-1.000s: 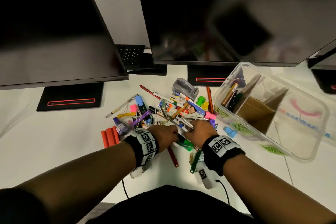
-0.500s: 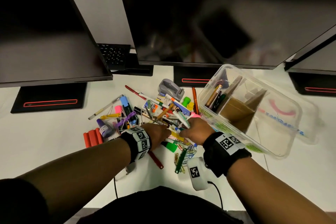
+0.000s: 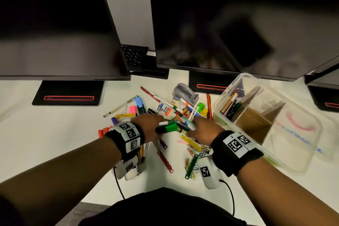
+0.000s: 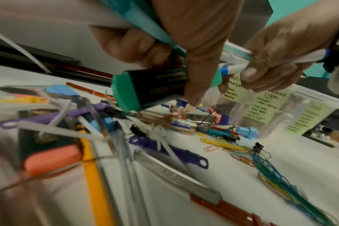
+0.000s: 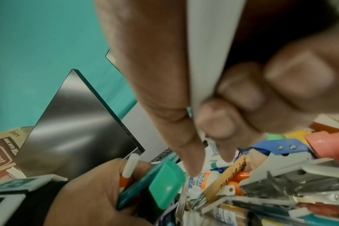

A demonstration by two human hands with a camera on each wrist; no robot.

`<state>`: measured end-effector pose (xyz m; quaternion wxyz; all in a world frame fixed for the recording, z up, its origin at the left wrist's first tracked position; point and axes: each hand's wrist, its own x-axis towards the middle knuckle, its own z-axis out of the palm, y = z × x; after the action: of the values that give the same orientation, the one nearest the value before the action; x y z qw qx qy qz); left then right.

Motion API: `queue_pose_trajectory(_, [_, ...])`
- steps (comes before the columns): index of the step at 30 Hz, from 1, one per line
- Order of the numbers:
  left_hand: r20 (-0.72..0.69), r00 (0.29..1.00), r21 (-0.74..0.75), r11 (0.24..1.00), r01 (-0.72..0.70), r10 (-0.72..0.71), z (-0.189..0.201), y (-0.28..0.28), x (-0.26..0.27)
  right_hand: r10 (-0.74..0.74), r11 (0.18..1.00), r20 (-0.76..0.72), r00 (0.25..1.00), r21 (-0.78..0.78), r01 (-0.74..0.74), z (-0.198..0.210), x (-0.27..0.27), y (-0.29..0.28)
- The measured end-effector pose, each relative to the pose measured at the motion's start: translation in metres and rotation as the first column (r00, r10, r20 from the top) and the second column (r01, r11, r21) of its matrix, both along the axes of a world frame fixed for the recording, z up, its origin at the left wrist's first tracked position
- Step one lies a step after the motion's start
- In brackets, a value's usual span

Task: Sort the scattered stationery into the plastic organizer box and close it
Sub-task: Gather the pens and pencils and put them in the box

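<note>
A heap of pens, markers and clips [image 3: 165, 108] lies on the white desk in front of me. My left hand [image 3: 156, 124] grips a black highlighter with a green cap [image 3: 168, 127], together with a teal pen [image 4: 145, 23] and a white pen with an orange band [image 5: 129, 168]. My right hand [image 3: 200, 126], just to its right, has its fingers curled round white pens [image 4: 292, 59] with blue caps. The clear plastic organizer box [image 3: 227, 88] stands open at the right, with a cardboard divider [image 3: 253, 123] and a few pens [image 3: 228, 104] inside.
Two dark monitors [image 3: 220, 24] overhang the back of the desk, with their black stands [image 3: 67, 93] below. A grey tape dispenser [image 3: 185, 93] sits behind the heap. Paper clips [image 3: 194, 150] and a red fastener strip [image 3: 165, 161] lie near the desk's front edge.
Both hands have come up out of the heap. The green-capped highlighter that lay on the desk is now in my left hand, and my right hand now holds pens.
</note>
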<state>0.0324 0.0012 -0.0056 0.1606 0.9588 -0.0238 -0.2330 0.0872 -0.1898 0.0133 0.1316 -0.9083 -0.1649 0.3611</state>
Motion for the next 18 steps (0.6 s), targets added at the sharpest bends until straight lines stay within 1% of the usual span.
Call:
queue_pose_trajectory(2, [-0.028,0.999,-0.007,1.0,-0.021,0.021,0.002,0.005,-0.001,0.01,1.0,-0.017,1.0,-0.002,-0.01,-0.003,-0.001,0.004])
queue_pose_trajectory(6, [-0.048,0.997,-0.018,0.998,-0.061,0.06,0.004,0.01,-0.002,-0.049,0.999,-0.062,0.997,0.007,0.05,-0.009,-0.001,0.007])
queue_pose_trajectory(9, [-0.069,0.99,-0.057,0.99,-0.126,0.122,0.003,0.011,0.0,-0.056,0.998,-0.026,0.998,-0.004,0.056,-0.012,-0.002,0.005])
queue_pose_trajectory(11, [-0.076,0.982,-0.085,0.98,-0.182,0.175,0.002,0.011,0.002,-0.061,0.998,-0.035,0.998,-0.001,0.061,-0.012,-0.004,0.005])
queue_pose_trajectory(13, [-0.056,0.976,-0.11,0.97,-0.218,0.213,0.006,0.008,0.004,-0.043,0.999,-0.061,0.997,0.011,0.044,-0.01,-0.007,0.007])
queue_pose_trajectory(15, [-0.027,0.969,-0.134,0.96,-0.246,0.245,0.011,0.004,0.008,0.004,1.0,-0.044,0.999,0.015,-0.003,-0.007,-0.012,0.009])
queue_pose_trajectory(18, [-0.029,0.943,-0.242,0.913,-0.327,0.33,0.017,-0.002,0.017,0.063,0.998,-0.012,0.998,-0.005,-0.063,-0.006,-0.018,0.012])
